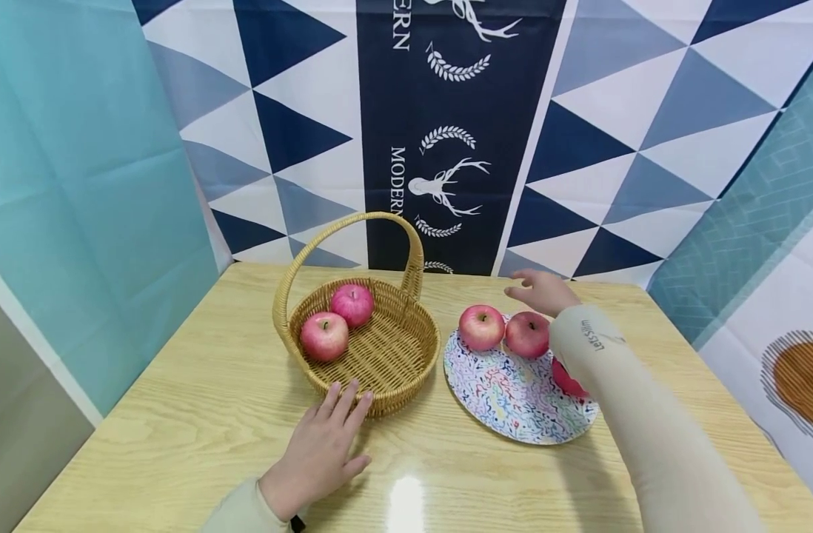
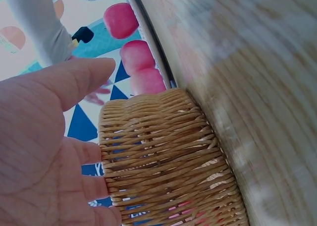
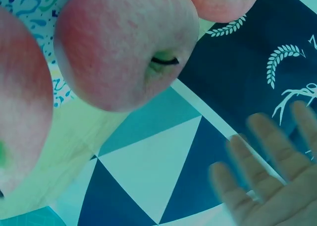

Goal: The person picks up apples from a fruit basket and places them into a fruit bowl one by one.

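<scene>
A wicker basket with a tall handle stands on the table, two apples lying in its left part. My left hand touches the basket's near rim with its fingertips, fingers straight and spread. In the left wrist view the fingers rest against the woven wall. To the right, a round patterned board bears three apples, the rightmost partly hidden by my sleeve. My right hand hovers just behind the apples and holds nothing. Its fingers look extended in the right wrist view, apart from the nearest apple.
The light wooden table ends at the back against a curtain with triangles and deer heads. A teal cloth hangs at the left. Another patterned cloth hangs at the right.
</scene>
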The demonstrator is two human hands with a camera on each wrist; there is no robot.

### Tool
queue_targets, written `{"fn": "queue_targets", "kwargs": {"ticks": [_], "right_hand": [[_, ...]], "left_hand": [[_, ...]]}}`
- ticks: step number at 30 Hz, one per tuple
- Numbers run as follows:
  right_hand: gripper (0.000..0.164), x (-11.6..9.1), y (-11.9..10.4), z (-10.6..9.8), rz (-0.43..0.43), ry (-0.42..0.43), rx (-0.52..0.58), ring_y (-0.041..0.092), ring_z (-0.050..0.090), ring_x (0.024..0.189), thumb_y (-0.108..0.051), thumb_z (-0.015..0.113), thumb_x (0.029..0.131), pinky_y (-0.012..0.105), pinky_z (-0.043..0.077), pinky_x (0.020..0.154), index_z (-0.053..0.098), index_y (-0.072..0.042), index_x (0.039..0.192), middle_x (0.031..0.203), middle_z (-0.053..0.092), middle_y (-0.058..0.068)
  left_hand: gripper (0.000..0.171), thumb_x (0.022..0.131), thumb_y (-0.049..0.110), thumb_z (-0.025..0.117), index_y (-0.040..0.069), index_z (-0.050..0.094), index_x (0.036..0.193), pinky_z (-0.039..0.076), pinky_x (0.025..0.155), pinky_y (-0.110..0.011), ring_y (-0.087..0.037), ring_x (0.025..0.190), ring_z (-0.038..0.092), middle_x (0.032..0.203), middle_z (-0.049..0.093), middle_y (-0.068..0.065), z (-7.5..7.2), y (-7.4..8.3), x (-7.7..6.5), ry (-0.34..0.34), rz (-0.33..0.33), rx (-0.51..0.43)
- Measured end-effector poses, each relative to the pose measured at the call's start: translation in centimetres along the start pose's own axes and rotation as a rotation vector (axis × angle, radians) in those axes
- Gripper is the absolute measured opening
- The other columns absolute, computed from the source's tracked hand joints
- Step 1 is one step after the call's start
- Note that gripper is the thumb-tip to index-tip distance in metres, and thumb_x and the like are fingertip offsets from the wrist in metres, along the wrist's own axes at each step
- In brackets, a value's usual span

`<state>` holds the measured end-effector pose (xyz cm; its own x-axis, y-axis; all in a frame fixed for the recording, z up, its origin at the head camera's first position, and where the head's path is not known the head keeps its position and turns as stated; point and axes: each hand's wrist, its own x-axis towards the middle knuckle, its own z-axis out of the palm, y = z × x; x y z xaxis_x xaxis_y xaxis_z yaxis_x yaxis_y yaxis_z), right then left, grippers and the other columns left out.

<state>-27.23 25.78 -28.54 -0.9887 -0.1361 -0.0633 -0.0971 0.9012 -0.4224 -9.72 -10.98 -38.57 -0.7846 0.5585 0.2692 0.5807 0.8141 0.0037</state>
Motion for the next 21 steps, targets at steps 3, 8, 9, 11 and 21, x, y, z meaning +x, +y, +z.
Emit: {"fn": "queue_targets", "kwargs": {"ticks": [3,8,9,11,21], "right_hand": [[0.05,0.0,-0.2,-0.3,-0.046,0.054,0.02,0.046,0.048,0.119,-0.031,0.055,0.094,0.062,0.037,0.096,0.051,-0.002,0.135,0.13,0.051,0.03],[0.045,-0.3,-0.7,-0.9,-0.078,0.097,0.029,0.045,0.051,0.116,-0.024,0.057,0.094,0.06,0.04,0.094,0.053,-0.001,0.132,0.127,0.054,0.029],[0.045,-0.4,-0.9,-1.0,-0.078,0.099,0.035,0.045,0.05,0.117,-0.024,0.057,0.094,0.06,0.04,0.094,0.053,-0.001,0.133,0.127,0.054,0.029],[0.046,-0.4,-1.3,-1.0,-0.076,0.097,0.049,0.044,0.05,0.118,-0.025,0.058,0.093,0.06,0.04,0.094,0.053,-0.002,0.133,0.128,0.054,0.028],[0.044,-0.5,-3.2,0.2,-0.187,0.093,-0.061,0.04,0.054,0.116,-0.024,0.063,0.091,0.057,0.04,0.096,0.056,-0.009,0.132,0.125,0.059,0.023]], "left_hand": [[0.078,0.08,0.044,0.074,0.002,0.046,0.139,0.049,0.085,-0.053,-0.044,0.126,0.044,0.142,0.042,-0.024,0.1,-0.1,0.0,0.01,0.007,0.009],[0.079,0.079,0.045,0.074,0.002,0.046,0.139,0.049,0.085,-0.052,-0.044,0.126,0.044,0.142,0.042,-0.024,0.1,0.0,0.1,0.005,0.012,0.012],[0.079,0.079,0.045,0.074,0.002,0.046,0.139,0.049,0.085,-0.052,-0.044,0.126,0.044,0.142,0.042,-0.024,0.1,0.0,0.2,0.002,0.011,0.016],[0.079,0.079,0.046,0.074,0.002,0.046,0.139,0.049,0.085,-0.051,-0.044,0.126,0.044,0.142,0.043,-0.024,0.0,0.0,0.2,-0.003,0.008,0.021],[0.079,0.08,0.046,0.073,0.002,0.046,0.139,0.05,0.083,-0.05,-0.044,0.126,0.044,0.142,0.042,-0.024,-0.1,0.1,0.0,-0.012,0.008,0.029]]}}
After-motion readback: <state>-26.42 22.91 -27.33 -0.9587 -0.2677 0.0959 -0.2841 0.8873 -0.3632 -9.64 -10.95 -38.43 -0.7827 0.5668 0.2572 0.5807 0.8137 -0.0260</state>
